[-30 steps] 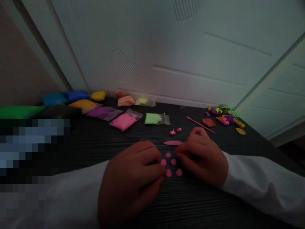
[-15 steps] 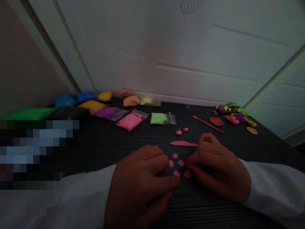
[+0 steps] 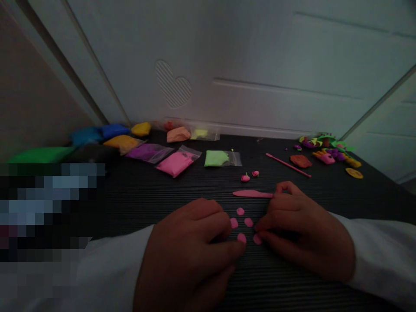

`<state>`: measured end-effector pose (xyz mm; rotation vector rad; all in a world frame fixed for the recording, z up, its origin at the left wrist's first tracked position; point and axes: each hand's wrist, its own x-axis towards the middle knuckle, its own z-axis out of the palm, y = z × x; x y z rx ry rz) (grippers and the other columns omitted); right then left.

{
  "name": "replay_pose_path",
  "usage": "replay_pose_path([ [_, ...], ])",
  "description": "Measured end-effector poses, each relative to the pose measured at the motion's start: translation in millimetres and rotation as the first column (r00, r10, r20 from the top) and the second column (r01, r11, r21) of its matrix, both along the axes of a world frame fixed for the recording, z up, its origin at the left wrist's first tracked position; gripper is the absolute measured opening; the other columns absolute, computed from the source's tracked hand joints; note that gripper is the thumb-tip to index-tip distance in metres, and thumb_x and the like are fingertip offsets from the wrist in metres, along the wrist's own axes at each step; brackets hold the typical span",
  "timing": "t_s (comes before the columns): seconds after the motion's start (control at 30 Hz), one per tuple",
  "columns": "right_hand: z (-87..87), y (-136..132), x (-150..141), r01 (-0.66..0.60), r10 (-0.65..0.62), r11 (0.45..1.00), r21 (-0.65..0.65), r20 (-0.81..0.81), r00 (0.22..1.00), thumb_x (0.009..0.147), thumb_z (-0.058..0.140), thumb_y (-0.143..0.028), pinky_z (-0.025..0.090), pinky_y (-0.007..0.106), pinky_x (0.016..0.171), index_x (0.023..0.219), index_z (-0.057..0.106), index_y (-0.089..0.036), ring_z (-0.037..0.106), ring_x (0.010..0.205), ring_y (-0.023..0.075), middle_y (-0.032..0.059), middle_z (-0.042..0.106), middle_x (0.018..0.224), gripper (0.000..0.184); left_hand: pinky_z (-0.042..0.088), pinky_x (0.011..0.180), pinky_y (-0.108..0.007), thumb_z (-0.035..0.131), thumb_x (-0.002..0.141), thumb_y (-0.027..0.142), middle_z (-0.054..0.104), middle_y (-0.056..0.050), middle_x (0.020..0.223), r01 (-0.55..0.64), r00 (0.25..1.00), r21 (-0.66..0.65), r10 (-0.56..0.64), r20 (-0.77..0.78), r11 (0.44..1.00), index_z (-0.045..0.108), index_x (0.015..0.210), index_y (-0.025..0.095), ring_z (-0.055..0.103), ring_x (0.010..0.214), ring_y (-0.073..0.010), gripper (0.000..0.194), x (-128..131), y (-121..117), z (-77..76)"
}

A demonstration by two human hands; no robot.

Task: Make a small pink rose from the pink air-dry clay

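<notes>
Several small flat pink clay discs (image 3: 241,211) lie in a cluster on the dark ribbed table (image 3: 162,195), between my hands. My left hand (image 3: 188,251) rests curled to their left, thumb tip touching the nearest disc (image 3: 241,238). My right hand (image 3: 302,229) is curled to their right, its fingertips pinched at the lower right disc (image 3: 256,239). A pink flat clay tool (image 3: 251,194) lies just beyond the discs, its right end under my right fingers. Two tiny pink clay pieces (image 3: 245,177) sit further back.
Bags of clay stand at the back: pink (image 3: 175,162), light green (image 3: 218,158), purple (image 3: 147,151), yellow-orange (image 3: 121,142), blue (image 3: 112,130). A thin pink stick (image 3: 287,165) and a heap of coloured clay shapes (image 3: 325,149) lie at the right. A white panelled wall (image 3: 243,65) rises behind.
The view has shifted slightly. My right hand has slid a little right and nearer me, to the lower right disc. My left thumb has stretched toward the nearest disc.
</notes>
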<state>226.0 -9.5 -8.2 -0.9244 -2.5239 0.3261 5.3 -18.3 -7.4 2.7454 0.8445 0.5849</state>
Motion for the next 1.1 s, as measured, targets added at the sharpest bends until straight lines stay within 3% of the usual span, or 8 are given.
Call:
replay_pose_path([
  [0.47, 4.5, -0.4, 0.3, -0.032, 0.032, 0.999, -0.038, 0.007, 0.999, 0.077, 0.053, -0.014, 0.026, 0.037, 0.074, 0.078, 0.058, -0.019, 0.05, 0.065, 0.0106, -0.0031, 0.057, 0.066, 0.007, 0.034, 0.062, -0.03, 0.046, 0.08, 0.013, 0.055, -0.002, 0.078, 0.021, 0.999, -0.02, -0.021, 0.033, 1.0, 0.062, 0.086, 0.019, 0.043, 0.075, -0.016, 0.019, -1.8, 1.2, -1.6],
  [0.67, 2.2, -1.4, 0.2, -0.014, 0.014, 1.0, -0.003, -0.001, 1.0, 0.077, 0.054, -0.014, 0.027, 0.038, 0.073, 0.079, 0.058, -0.018, 0.05, 0.065, 0.0115, -0.0022, 0.057, 0.066, 0.006, 0.034, 0.061, -0.029, 0.047, 0.079, 0.014, 0.055, -0.002, 0.078, 0.036, 0.999, -0.012, -0.036, 0.018, 0.999, 0.062, 0.087, 0.02, 0.043, 0.074, -0.0161, 0.018, -3.0, 3.3, -0.9],
  [0.9, 1.1, -8.5, 0.2, -0.066, 0.06, 0.988, 0.137, 0.052, 0.997, 0.079, 0.05, -0.015, 0.026, 0.042, 0.076, 0.087, 0.059, -0.019, 0.049, 0.064, 0.0137, 0.0001, 0.058, 0.069, 0.012, 0.034, 0.063, -0.03, 0.047, 0.078, 0.011, 0.055, -0.002, 0.079, 0.068, 0.997, 0.009, -0.069, 0.026, 0.998, 0.062, 0.088, 0.019, 0.043, 0.074, -0.0155, 0.02, -4.2, 4.0, -0.2],
  [1.1, 1.2, -3.5, -0.3, 0.002, -0.003, 1.0, 0.022, 0.015, 1.0, 0.076, 0.052, -0.013, 0.027, 0.039, 0.075, 0.08, 0.057, -0.019, 0.052, 0.069, 0.0134, -0.0006, 0.061, 0.072, 0.009, 0.033, 0.06, -0.029, 0.046, 0.079, 0.011, 0.055, -0.002, 0.076, 0.041, 0.999, 0.013, -0.042, 0.032, 0.999, 0.063, 0.084, 0.019, 0.043, 0.073, -0.0156, 0.019, -2.7, 3.5, -0.1],
])
